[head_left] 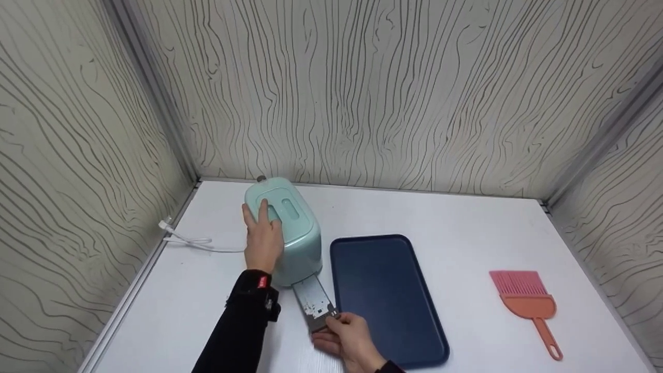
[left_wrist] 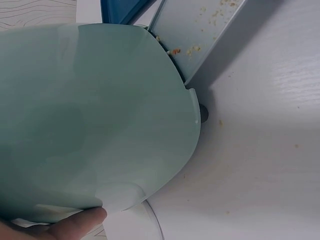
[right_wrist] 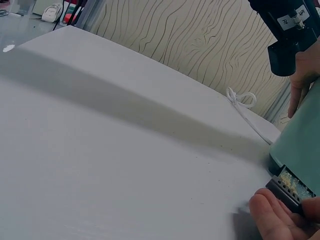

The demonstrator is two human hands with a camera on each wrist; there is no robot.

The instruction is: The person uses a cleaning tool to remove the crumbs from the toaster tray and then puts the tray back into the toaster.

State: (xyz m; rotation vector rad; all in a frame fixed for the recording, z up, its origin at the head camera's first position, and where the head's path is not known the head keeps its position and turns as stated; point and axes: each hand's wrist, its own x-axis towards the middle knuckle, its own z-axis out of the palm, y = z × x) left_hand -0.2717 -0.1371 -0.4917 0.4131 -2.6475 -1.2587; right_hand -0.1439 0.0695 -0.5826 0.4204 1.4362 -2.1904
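A mint-green toaster (head_left: 303, 259) with two slots in its top stands on the white table. My left hand (head_left: 264, 246) rests on its top, fingers stretched forward near the slots; the left wrist view catches a fingertip against its glossy side. From the toaster's near end a metal crumb tray (head_left: 312, 296) sticks out, its inner end still within the body. My right hand (head_left: 348, 336) pinches the tray's dark grip (right_wrist: 284, 194) between thumb and fingers. Crumbs (left_wrist: 192, 50) lie scattered over the tray's surface.
Just right of the toaster lies a dark blue rectangular tray (head_left: 383, 295). Farther right is an orange hand brush (head_left: 528, 305) with pink bristles. The toaster's white cord (head_left: 191, 241) lies bundled on the left. Small crumbs dot the tabletop (left_wrist: 260, 165). Patterned panels rise behind and at both sides.
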